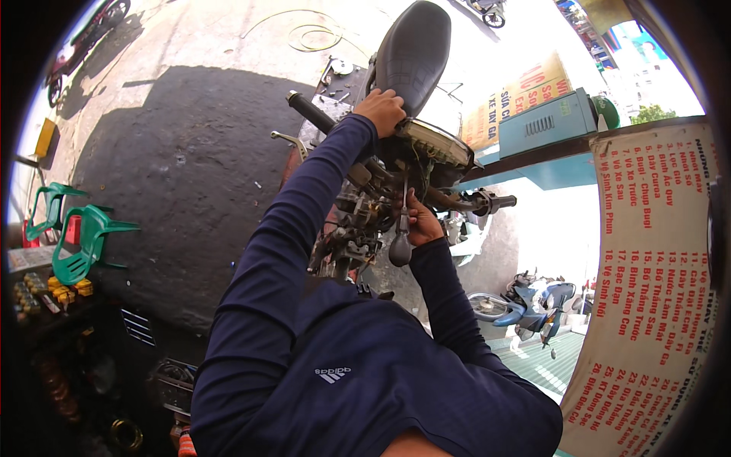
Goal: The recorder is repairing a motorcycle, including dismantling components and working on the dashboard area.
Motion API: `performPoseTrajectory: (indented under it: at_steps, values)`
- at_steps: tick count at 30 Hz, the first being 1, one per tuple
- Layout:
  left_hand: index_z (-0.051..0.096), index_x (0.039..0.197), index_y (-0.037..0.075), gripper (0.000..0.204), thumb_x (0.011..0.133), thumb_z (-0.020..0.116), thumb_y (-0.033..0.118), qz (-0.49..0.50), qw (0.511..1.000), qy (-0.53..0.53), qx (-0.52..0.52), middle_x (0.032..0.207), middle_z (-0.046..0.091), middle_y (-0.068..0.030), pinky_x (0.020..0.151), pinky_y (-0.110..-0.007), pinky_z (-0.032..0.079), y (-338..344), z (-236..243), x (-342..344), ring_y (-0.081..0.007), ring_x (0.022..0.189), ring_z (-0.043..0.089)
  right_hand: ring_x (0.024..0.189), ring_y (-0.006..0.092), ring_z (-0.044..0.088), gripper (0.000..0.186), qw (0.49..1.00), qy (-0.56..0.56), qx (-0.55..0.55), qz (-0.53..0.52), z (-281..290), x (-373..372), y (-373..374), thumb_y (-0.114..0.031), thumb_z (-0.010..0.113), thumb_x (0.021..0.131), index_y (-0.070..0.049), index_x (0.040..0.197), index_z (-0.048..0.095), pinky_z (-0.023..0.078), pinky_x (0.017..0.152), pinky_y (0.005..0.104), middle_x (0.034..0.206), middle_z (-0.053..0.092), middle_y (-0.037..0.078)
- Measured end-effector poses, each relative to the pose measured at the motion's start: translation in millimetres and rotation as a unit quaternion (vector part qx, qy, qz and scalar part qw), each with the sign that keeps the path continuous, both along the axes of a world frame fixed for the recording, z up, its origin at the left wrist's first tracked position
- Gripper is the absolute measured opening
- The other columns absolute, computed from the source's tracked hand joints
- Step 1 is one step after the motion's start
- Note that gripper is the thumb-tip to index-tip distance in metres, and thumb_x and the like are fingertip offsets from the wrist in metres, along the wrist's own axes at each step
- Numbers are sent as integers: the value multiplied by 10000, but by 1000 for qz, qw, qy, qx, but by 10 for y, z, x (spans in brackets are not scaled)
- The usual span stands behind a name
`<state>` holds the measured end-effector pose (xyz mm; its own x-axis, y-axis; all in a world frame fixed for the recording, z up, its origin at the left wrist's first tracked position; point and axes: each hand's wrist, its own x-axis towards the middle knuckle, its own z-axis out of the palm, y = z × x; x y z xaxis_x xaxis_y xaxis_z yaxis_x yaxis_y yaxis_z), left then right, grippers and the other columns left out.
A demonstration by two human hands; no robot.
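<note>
Crowding the right grip [423,224], clamped on a screwdriver [400,247], are wires [425,164] and handlebar [449,202]; left grip [380,112] beside seat [414,53], closure unclear.

Grn chairs [92,234] L; blue m'bike [518,311], teal box [542,122], banner [653,289] R.

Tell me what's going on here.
A person in a dark blue top has both hands at the front of a motorbike. The right hand holds a screwdriver with a bulb-shaped handle, just below some exposed wires. The left hand is by the near end of the black seat; its exact grip is unclear.
</note>
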<state>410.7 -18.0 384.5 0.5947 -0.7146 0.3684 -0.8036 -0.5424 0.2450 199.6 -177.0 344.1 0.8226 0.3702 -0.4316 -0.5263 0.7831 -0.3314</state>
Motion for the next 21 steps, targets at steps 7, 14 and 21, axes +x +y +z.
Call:
performPoseTrajectory:
  at_steps: [7, 14, 21]
  values:
    - [692, 855, 116, 171, 698, 689, 183, 12, 1000, 9, 21, 954, 557, -57, 888, -378, 408, -20, -15, 0, -220, 1046, 505, 615, -15, 498, 206, 982, 33, -184, -14, 128, 9, 60, -182, 545, 943, -51, 1099, 574, 423, 493, 105, 946, 615, 9]
    - [689, 837, 106, 145, 709, 679, 173, 14, 1000, -16, 14, 966, 551, -55, 888, -382, 413, -47, -36, 11, -220, 1053, 503, 602, -10, 507, 167, 990, 12, -137, -31, 75, -2, 28, -144, 542, 940, -58, 1079, 578, 430, 487, 116, 928, 613, 18]
    - [677, 829, 89, 106, 736, 627, 94, 32, 999, -36, 4, 1016, 545, -70, 892, -411, 409, -43, -65, 76, -247, 1069, 499, 593, -14, 483, 156, 994, 13, -109, -28, 56, -81, -4, -166, 544, 943, -56, 1050, 575, 399, 476, 123, 895, 599, 4]
